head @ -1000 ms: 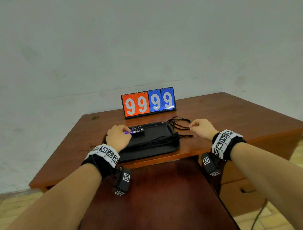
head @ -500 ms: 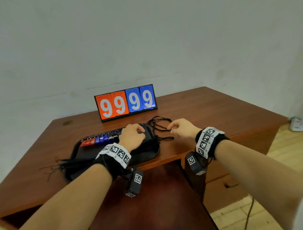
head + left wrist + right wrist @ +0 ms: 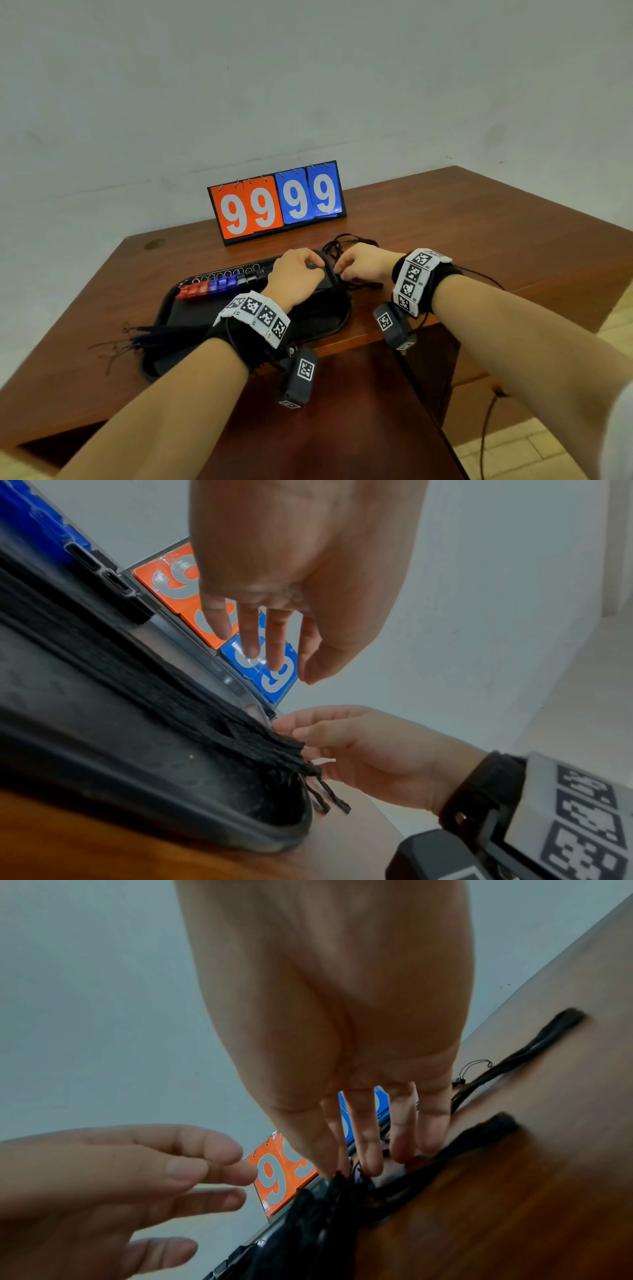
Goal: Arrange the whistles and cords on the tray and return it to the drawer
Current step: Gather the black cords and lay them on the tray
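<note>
A black tray (image 3: 191,310) lies at the table's front edge. Red, blue and black whistles (image 3: 219,286) stand in a row along its far rim. A bundle of black cords (image 3: 161,334) runs along the tray, with frayed ends sticking out past its left rim. My left hand (image 3: 318,269) hovers over the tray's far right corner, its fingers (image 3: 274,658) relaxed and holding nothing. My right hand (image 3: 340,272) is at the tray's right end, where thumb and fingers (image 3: 369,1161) pinch the cord ends (image 3: 294,750). More cord loops (image 3: 346,240) lie on the table behind the hands.
A flip scoreboard (image 3: 277,202) showing 99 99 stands behind the tray. The brown wooden table (image 3: 479,240) stands against a grey wall. Below its front edge a dark wooden surface (image 3: 325,428) juts out toward me. A drawer front (image 3: 479,401) sits low on the right.
My left hand left the whistle row and moved right to the tray's far right corner. My right hand drew in to the tray's right end, so both hands are now close together.
</note>
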Action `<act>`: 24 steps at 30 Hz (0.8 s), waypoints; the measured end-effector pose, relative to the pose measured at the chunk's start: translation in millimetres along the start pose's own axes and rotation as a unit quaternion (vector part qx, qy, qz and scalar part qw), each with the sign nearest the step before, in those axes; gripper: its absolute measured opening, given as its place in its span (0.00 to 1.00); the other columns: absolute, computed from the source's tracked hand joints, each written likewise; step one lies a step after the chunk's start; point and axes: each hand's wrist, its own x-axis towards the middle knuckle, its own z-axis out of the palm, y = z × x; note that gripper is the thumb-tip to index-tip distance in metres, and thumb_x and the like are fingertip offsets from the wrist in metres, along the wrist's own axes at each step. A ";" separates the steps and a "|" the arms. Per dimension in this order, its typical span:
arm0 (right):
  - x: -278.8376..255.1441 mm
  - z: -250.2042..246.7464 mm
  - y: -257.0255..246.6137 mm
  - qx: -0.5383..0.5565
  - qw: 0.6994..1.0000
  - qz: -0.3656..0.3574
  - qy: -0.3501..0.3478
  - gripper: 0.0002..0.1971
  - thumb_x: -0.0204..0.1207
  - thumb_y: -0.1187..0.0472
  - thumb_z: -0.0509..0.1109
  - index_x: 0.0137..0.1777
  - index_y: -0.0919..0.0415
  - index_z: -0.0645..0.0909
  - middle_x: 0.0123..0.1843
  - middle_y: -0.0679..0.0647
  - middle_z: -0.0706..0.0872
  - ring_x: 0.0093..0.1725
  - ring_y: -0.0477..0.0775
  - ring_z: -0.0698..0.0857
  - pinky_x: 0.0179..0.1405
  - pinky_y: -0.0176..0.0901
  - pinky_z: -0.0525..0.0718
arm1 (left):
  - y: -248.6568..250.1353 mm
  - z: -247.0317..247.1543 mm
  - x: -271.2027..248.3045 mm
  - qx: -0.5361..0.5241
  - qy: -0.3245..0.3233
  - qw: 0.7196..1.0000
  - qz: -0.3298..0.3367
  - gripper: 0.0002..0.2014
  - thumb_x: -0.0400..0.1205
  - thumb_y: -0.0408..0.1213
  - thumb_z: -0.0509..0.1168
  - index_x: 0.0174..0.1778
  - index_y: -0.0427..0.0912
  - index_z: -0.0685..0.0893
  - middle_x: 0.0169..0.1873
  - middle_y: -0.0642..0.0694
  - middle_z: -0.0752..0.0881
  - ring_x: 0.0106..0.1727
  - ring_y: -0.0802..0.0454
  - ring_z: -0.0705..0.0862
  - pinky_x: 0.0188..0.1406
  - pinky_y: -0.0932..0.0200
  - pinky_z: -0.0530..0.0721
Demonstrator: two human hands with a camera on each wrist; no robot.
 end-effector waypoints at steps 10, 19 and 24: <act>4.1 0.5 -3.1 0.010 0.999 0.038 0.003 0.11 0.78 0.65 0.70 0.57 0.62 0.90 0.45 0.53 0.88 0.33 0.45 0.80 0.28 0.33 0.75 | -0.8 3.1 -3.1 0.000 0.001 1.000 -0.010 0.08 0.76 0.38 0.68 0.39 0.60 0.83 0.47 0.58 0.86 0.55 0.53 0.84 0.61 0.44 0.84; -0.6 -11.0 7.4 0.106 0.992 0.055 0.050 0.10 0.75 0.65 0.71 0.51 0.68 0.90 0.54 0.62 0.91 0.48 0.55 0.87 0.46 0.45 0.86 | 8.4 7.4 -1.8 -0.056 0.004 0.998 -0.008 0.07 0.78 0.35 0.69 0.45 0.53 0.87 0.49 0.52 0.86 0.52 0.52 0.85 0.49 0.57 0.83; -24.7 -39.8 15.3 0.235 0.962 0.043 0.132 0.09 0.79 0.69 0.68 0.48 0.65 0.90 0.41 0.60 0.89 0.39 0.49 0.86 0.37 0.37 0.85 | 32.6 18.3 6.2 -0.083 0.006 0.996 0.010 0.08 0.79 0.31 0.68 0.50 0.47 0.87 0.45 0.49 0.87 0.38 0.56 0.83 0.35 0.62 0.79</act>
